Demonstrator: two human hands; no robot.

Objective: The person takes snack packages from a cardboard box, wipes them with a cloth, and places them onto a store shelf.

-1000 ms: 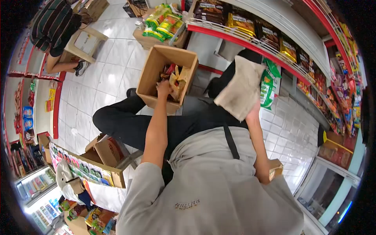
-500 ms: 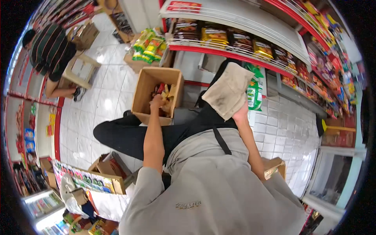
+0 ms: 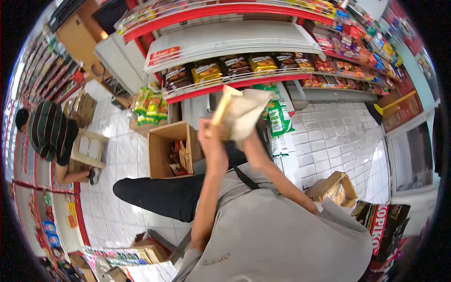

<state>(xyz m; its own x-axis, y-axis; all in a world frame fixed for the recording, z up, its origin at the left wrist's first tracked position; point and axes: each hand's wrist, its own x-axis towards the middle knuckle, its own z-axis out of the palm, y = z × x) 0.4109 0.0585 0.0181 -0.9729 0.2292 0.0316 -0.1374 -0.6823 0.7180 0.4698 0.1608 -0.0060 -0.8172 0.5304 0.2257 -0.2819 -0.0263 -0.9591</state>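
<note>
Head view: left grip [image 3: 211,139] holds yellow packet [image 3: 226,105]; right grip [image 3: 251,147], cloth [image 3: 253,107].

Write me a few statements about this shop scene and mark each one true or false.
1. The left hand holds a yellowish pack. True.
2. The right hand is empty. False: the right hand holds a beige cloth.
3. The open cardboard box has nothing in it. False: packets lie inside the box.
4. The other person wears a striped shirt. True.
</note>
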